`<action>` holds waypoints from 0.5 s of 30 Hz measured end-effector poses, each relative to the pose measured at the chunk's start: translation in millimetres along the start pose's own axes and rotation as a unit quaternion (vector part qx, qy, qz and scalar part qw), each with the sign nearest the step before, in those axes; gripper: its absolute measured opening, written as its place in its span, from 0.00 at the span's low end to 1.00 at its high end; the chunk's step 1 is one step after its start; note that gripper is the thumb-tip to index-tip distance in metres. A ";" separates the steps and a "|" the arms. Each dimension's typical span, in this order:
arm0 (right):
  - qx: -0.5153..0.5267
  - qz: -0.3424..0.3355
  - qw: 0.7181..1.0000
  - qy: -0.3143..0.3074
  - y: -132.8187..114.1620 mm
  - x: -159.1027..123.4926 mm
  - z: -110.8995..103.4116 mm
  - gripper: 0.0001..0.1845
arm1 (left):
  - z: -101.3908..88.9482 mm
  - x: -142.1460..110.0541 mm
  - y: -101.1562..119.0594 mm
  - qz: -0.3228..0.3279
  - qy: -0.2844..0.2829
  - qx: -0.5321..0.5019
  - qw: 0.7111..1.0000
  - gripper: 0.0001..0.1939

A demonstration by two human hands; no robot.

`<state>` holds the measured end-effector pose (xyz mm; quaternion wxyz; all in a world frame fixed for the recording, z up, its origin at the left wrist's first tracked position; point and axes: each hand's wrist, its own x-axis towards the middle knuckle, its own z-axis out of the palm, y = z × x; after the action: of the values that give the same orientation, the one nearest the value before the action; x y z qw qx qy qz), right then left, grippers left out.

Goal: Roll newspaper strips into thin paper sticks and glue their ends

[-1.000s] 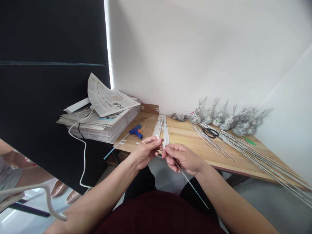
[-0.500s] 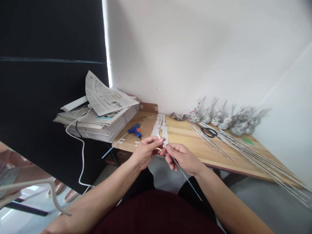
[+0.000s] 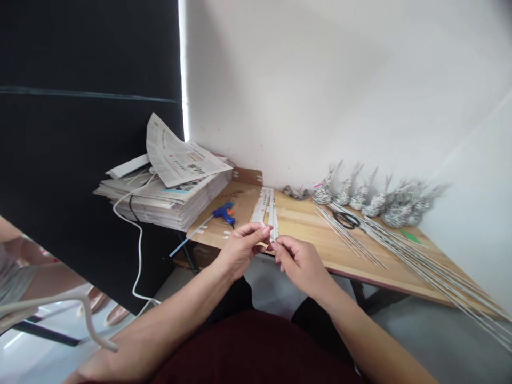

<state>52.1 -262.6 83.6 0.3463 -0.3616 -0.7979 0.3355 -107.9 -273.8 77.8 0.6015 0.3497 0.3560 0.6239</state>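
Over the table's front edge, my left hand [image 3: 243, 249] and my right hand [image 3: 301, 262] almost meet at the fingertips. Both pinch a thin rolled paper stick [image 3: 272, 239], of which only a short bit shows between the fingers; the rest is hidden. Just beyond my fingers, flat printed newspaper strips [image 3: 262, 204] lie on the table. To the left of them, a blue glue gun [image 3: 224, 213] with a long pale glue stick rests on a cardboard sheet [image 3: 208, 226].
A tall stack of newspapers [image 3: 176, 212] with a white cable [image 3: 140, 256] stands left. Black scissors [image 3: 347, 220], several paper sticks [image 3: 424, 256] and woven paper figures [image 3: 322, 193] lie along the right of the wooden table [image 3: 308, 229]. Another person's legs [image 3: 44, 277] show far left.
The long end of the paper stick that hung down right below my right hand no longer shows. My right fingers have closed in more, and the view has shifted slightly.
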 end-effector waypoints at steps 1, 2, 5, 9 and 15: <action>0.026 0.015 0.999 -0.010 1.4 0.4 0.2 0.19 | -0.3 0.1 -0.2 -0.005 -0.002 -0.006 1.000 0.13; 0.058 0.032 0.998 -0.024 2.9 0.9 0.3 0.19 | -0.7 0.3 -0.4 -0.010 -0.007 -0.012 1.000 0.13; 0.155 0.085 0.981 -0.080 6.6 3.3 -0.2 0.18 | -2.0 1.0 -1.3 -0.026 -0.029 -0.031 0.999 0.13; 0.250 0.124 0.949 -0.149 7.7 5.7 -2.3 0.20 | -1.8 1.5 -2.5 -0.044 -0.042 -0.055 0.997 0.10; 0.361 0.161 0.901 -0.180 7.2 7.0 -4.1 0.19 | -0.5 0.3 -3.3 -0.052 -0.044 -0.063 0.996 0.12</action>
<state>54.4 -252.1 82.3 0.2449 -0.2689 -0.6020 0.7109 -106.7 -273.4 74.7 0.6687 0.3198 0.3068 0.5970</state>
